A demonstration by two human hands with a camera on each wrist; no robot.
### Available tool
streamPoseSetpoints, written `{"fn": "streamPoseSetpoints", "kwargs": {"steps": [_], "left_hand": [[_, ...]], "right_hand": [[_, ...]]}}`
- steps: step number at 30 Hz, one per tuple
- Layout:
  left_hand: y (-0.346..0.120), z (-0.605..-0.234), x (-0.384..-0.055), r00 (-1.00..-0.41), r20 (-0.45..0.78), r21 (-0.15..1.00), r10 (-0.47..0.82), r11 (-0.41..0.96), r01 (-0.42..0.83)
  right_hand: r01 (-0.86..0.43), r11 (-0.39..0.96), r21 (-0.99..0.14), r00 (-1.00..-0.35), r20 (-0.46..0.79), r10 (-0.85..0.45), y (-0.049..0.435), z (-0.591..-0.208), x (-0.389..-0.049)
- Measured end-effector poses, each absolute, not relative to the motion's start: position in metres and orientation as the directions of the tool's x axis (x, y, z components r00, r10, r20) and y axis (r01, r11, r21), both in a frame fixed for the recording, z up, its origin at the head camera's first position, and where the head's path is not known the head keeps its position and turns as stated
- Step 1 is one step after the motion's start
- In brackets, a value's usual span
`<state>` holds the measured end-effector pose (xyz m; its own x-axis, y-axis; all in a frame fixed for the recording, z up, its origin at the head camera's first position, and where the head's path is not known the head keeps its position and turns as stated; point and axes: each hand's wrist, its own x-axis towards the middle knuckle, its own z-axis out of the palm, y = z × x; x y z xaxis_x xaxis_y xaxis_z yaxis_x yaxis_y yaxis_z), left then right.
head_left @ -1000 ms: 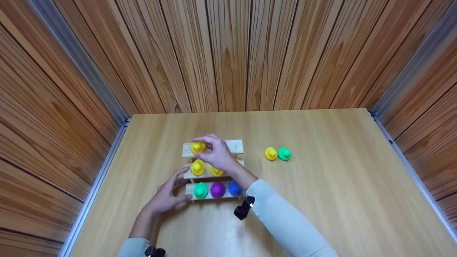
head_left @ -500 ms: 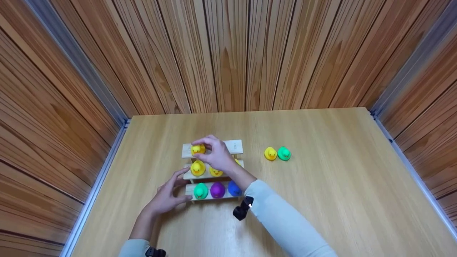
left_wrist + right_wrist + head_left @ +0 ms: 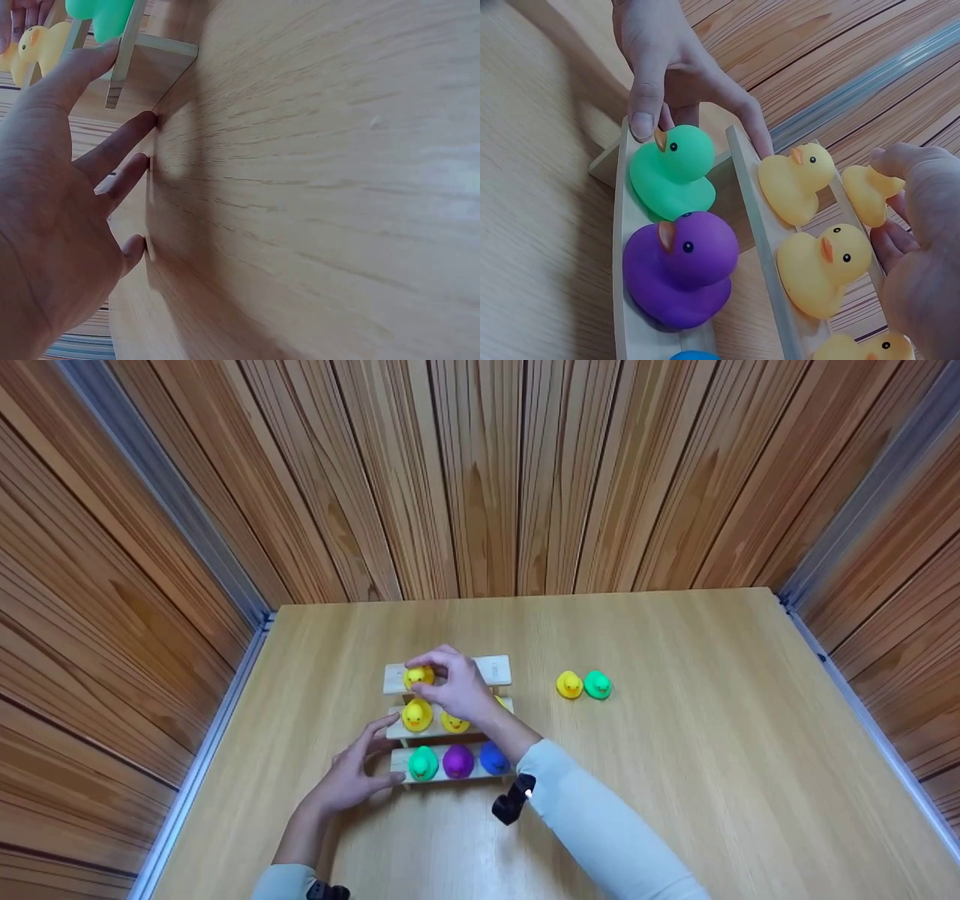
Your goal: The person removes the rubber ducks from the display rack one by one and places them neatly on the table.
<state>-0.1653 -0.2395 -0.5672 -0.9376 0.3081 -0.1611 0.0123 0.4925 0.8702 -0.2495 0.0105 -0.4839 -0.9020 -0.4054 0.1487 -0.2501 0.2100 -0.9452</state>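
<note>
A pale wooden three-tier rack (image 3: 493, 669) stands on the table. My right hand (image 3: 461, 686) pinches a yellow rubber duck (image 3: 416, 679) between thumb and fingers at the left end of the top tier. On the middle tier sit yellow ducks, among them a left one (image 3: 789, 191) and one beside it (image 3: 821, 270). The front tier carries a green duck (image 3: 671, 172), a purple duck (image 3: 679, 270) and a blue duck (image 3: 493, 759). At the rack's left end, my left hand (image 3: 351, 780) touches the front tier with its thumb; its extended index finger reaches the middle tier.
To the right of the rack, a yellow duck (image 3: 569, 685) and a green duck (image 3: 598, 685) stand side by side on the wooden table (image 3: 712, 750). Wood-patterned panels (image 3: 480, 480) with metal rails enclose the back and sides.
The yellow duck in my right hand has shifted very slightly towards the front of the top tier. My left hand keeps its place at the rack's end.
</note>
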Motion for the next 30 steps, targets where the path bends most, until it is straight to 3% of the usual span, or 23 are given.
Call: {"fn": "streamPoseSetpoints", "kwargs": {"steps": [10, 30], "left_hand": [[-0.238, -0.567, -0.165, -0.942, -0.172, 0.87, 0.288, 0.493, -0.009], [-0.238, -0.567, -0.167, -0.94, -0.167, 0.881, 0.299, 0.473, -0.006]], "right_hand": [[-0.226, 0.188, -0.956, -0.913, 0.141, -0.382, 0.019, -0.48, -0.249], [-0.302, 0.18, -0.936, -0.912, 0.229, -0.34, 0.057, -0.477, -0.254]]}}
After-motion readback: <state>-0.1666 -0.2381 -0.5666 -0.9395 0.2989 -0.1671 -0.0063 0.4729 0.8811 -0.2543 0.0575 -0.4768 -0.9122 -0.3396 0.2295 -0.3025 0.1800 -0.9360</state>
